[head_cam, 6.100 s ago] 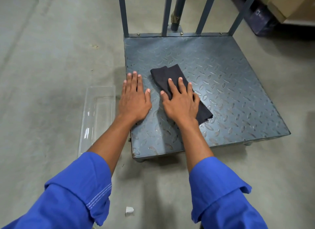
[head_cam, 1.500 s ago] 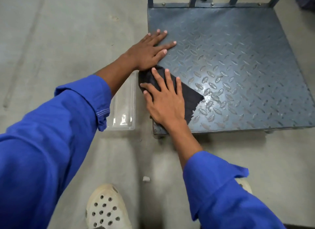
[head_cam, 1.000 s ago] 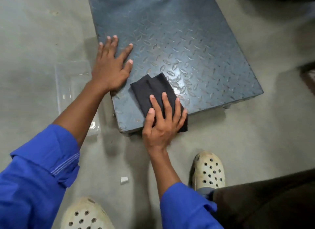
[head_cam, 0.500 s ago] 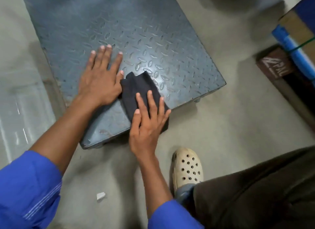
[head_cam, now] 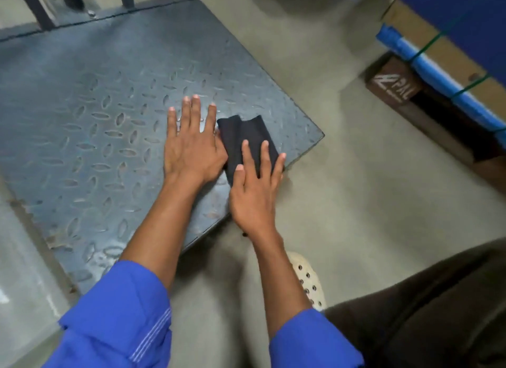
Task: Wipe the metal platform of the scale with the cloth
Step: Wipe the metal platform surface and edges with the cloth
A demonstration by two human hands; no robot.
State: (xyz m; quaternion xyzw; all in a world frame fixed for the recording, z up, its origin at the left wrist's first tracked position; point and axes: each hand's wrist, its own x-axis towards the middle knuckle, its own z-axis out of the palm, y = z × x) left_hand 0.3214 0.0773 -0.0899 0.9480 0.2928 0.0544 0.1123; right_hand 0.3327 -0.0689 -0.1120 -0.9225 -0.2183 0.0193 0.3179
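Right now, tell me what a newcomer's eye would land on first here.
The right hand presses a folded black cloth flat near the right corner of the grey diamond-tread metal platform. The left hand lies flat beside it. Blue sleeves fill the foreground.

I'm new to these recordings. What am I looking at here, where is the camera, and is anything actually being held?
There is no machine here. A person works bare-handed, and the single picture comes from a camera worn on their head, looking down. The grey patterned plate is the scale's metal platform, standing on a concrete floor. A dark folded cloth lies near the platform's right corner. The right hand presses flat on the cloth with straight fingers, so nothing is gripped. The left hand lies flat on the bare plate just beside the cloth. Lower down are blue sleeves and a pale perforated shoe. A strapped carton stands at the right.
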